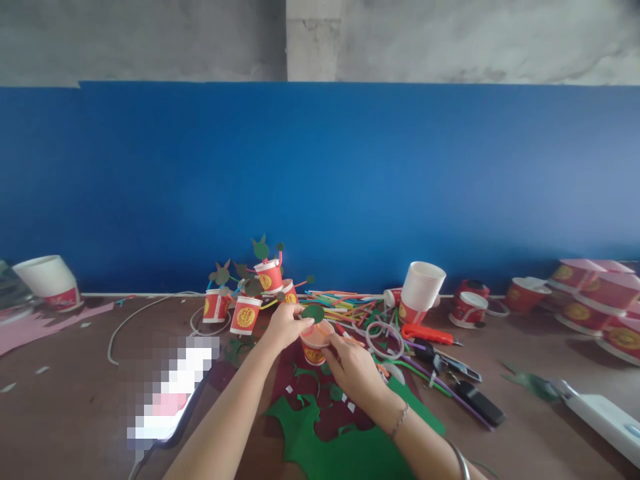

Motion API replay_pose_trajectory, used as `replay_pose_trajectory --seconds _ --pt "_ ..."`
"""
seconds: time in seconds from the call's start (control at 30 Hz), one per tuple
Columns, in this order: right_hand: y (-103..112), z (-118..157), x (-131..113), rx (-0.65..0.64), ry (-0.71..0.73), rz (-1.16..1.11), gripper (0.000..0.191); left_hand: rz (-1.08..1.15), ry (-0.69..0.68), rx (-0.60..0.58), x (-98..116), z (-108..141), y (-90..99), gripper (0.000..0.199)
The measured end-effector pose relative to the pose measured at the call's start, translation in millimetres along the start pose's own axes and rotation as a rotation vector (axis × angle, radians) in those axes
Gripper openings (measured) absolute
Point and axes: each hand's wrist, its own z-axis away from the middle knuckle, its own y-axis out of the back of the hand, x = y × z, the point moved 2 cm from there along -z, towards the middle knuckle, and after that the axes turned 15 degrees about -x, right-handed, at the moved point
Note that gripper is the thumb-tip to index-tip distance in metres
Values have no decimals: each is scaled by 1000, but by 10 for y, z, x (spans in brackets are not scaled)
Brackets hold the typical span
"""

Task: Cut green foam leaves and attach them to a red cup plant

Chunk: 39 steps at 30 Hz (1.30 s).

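Observation:
A red and white paper cup (315,353) with a yellow emblem stands upright in front of me. Above its rim is a dark green paper disc (313,313), pinched at its lower left edge by my left hand (287,328). A short pinkish piece, perhaps a straw, shows under the disc inside the cup. My right hand (354,365) has its fingers closed at the cup's right rim; the fingertips are partly hidden. Below the cup lie green paper (345,453) with round cut-outs and small scraps.
Behind my left hand stand several decorated cups (245,315). Colourful straws (330,301), stacked white cups (421,290), an orange cutter (430,334), tape rings (385,340) and keys (479,401) lie to the right. A phone (175,393) is at left, a glue gun (600,410) far right.

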Motion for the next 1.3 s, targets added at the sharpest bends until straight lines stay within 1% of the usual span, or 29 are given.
replay_pose_trajectory --seconds 0.1,0.2,0.27,0.33,0.4,0.57,0.7,0.77,0.87,0.97,1.03,1.1,1.17,1.23,1.3 --pt "-6 1 5 5 10 -4 21 -33 -5 50 1 8 20 9" --pt "-17 2 16 22 39 -18 23 -49 -21 34 18 16 20 13" --pt "-30 -1 33 39 57 -44 27 -81 -36 39 30 14 19 14" --pt "-44 -6 56 54 60 -75 35 -131 -36 62 36 10 19 11" --pt "-56 -11 78 66 51 -89 42 -170 -18 82 37 8 16 7" --pt "-68 -16 95 73 33 -70 45 -190 -2 71 47 18 6 9" --pt "-91 -30 121 63 2 -46 51 -222 -58 28 43 10 4 8" --pt "-114 -42 156 67 -46 -32 53 -254 -78 51 27 3 -4 10" --pt "-137 -58 204 97 -92 -48 51 -317 -91 117 2 -3 -35 16" --pt "-127 -72 224 103 -96 -78 41 -396 -119 131 -5 -11 -83 21" --pt "-109 -86 237 86 -95 -98 36 -409 -116 128 -7 -18 -103 22" --pt "-89 -101 262 69 -86 -137 34 -321 -126 73 -13 -28 -115 17" --pt "-66 -115 298 66 -60 -202 33 -158 -176 -42 -16 -35 -127 12" --pt "-40 -125 332 74 -28 -264 32 -7 -218 -150 -16 -37 -135 15" --pt "-14 -129 356 95 -14 -298 31 76 -213 -199 -21 -36 -133 19"
